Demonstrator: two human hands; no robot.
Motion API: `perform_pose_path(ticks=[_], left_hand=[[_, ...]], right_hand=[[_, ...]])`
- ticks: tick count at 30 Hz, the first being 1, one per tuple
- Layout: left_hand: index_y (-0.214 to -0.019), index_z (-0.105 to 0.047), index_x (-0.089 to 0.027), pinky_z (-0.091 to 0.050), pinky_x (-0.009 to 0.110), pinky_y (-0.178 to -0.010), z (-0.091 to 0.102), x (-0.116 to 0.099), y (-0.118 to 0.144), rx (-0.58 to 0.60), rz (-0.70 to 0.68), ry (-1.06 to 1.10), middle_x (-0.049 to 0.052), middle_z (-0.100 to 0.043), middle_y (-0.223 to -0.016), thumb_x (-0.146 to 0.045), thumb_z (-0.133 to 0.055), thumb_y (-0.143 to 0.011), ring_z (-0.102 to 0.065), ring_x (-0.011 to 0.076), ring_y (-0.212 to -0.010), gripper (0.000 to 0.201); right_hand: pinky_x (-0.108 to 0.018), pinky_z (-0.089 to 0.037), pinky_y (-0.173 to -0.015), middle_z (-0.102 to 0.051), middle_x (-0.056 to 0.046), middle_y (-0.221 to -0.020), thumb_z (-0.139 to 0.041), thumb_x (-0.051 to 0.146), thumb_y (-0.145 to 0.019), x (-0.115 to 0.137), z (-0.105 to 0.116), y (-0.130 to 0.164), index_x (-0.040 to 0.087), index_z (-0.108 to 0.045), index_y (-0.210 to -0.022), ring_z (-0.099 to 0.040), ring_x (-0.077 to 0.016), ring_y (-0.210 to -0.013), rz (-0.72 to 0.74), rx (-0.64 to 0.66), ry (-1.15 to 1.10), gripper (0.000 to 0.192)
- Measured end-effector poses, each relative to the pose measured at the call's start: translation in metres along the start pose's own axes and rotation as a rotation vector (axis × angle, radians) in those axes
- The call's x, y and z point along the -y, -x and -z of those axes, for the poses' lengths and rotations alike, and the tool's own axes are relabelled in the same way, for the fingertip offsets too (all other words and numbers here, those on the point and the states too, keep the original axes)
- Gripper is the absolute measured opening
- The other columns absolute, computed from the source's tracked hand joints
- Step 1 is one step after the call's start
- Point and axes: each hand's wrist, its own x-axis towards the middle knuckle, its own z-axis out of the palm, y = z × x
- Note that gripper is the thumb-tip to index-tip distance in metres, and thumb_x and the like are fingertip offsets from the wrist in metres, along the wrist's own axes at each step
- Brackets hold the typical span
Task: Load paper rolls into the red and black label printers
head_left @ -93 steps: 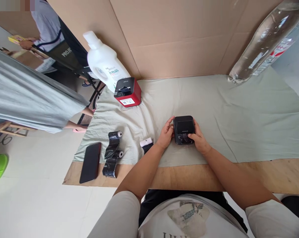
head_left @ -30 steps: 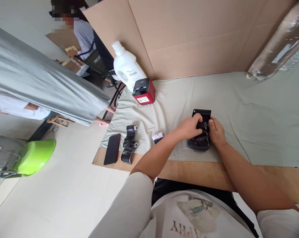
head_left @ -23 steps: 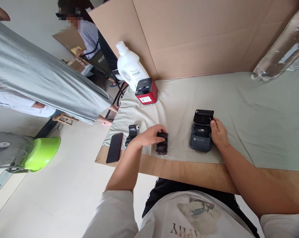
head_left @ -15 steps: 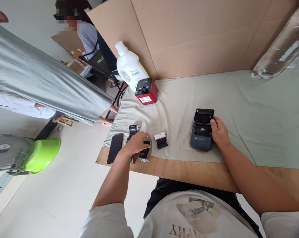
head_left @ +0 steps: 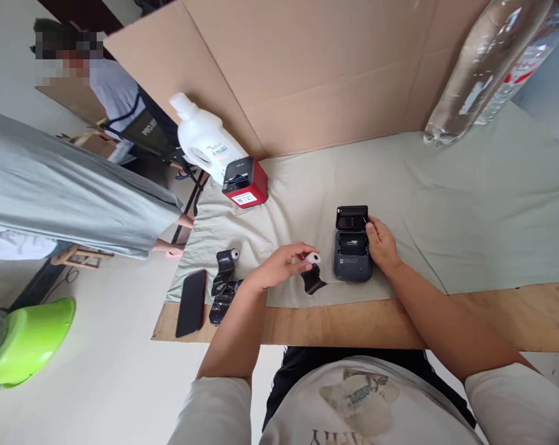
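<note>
Since the earlier frame, the pale roll [head_left: 312, 259] has moved closer to the opened printer [head_left: 353, 267], near the bench's [head_left: 335, 324] front edge. Left hand [head_left: 281, 264] fingers pinch it; right hand [head_left: 383, 246] fingers clasp the printer. Roll judged light, black tail [head_left: 312, 283] flimsy: hold its ends.

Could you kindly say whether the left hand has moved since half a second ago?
Yes: the left hand moved right, away from the phone, toward the black device.
</note>
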Motion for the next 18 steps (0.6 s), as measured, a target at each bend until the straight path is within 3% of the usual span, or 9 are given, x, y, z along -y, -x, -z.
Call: perform_pose_path(ticks=[2, 4, 9, 12, 18], left_hand=[[-0.114, -0.062, -0.019, -0.05, 0.032, -0.086, -0.008, -0.019, -0.017, -0.002, -0.129, 0.113, 0.007, -0.067, -0.11, -0.034, -0.065, -0.084, -0.061, 0.0175, -0.094, 0.034], [-0.107, -0.061, -0.019, -0.049, 0.031, -0.086, -0.022, -0.034, -0.04, -0.046, -0.214, 0.088, 0.006, -0.067, -0.107, -0.03, -0.066, -0.083, -0.06, 0.0168, -0.093, 0.027], [-0.096, -0.059, -0.02, -0.046, 0.039, -0.092, -0.056, -0.051, -0.089, -0.065, -0.202, -0.378, 0.003, -0.067, -0.092, -0.018, -0.064, -0.084, -0.061, 0.0198, -0.089, 0.014], [-0.098, -0.057, -0.02, -0.043, 0.042, -0.095, -0.063, -0.049, -0.097, -0.066, -0.151, -0.546, 0.003, -0.067, -0.089, -0.018, -0.064, -0.085, -0.063, 0.0219, -0.089, 0.015], [-0.098, -0.057, -0.02, -0.044, 0.04, -0.092, -0.062, -0.048, -0.092, -0.066, -0.139, -0.552, 0.003, -0.067, -0.09, -0.019, -0.063, -0.086, -0.063, 0.0219, -0.088, 0.014]], right_hand=[[-0.052, -0.049, -0.098, -0.072, -0.015, -0.116, -0.026, 0.075, -0.092, 0.002, 0.0, -0.001, 0.019, -0.065, -0.124, -0.064, -0.03, -0.108, -0.001, 0.014, -0.003, 0.076], [-0.052, -0.048, -0.099, -0.071, -0.015, -0.118, -0.024, 0.077, -0.091, 0.002, 0.001, -0.001, 0.019, -0.065, -0.123, -0.064, -0.0307, -0.109, -0.004, 0.025, -0.007, 0.079], [-0.052, -0.048, -0.1, -0.072, -0.014, -0.117, -0.02, 0.08, -0.089, 0.002, 0.001, -0.002, 0.02, -0.066, -0.122, -0.064, -0.0306, -0.111, -0.034, 0.02, -0.035, 0.083], [-0.052, -0.049, -0.1, -0.071, -0.014, -0.118, -0.02, 0.081, -0.089, 0.001, 0.0, -0.002, 0.019, -0.066, -0.122, -0.064, -0.0307, -0.112, -0.038, 0.019, -0.039, 0.084], [-0.052, -0.049, -0.1, -0.071, -0.014, -0.119, -0.02, 0.08, -0.09, 0.002, 0.001, -0.002, 0.02, -0.066, -0.123, -0.064, -0.031, -0.112, -0.03, 0.037, -0.03, 0.082]])
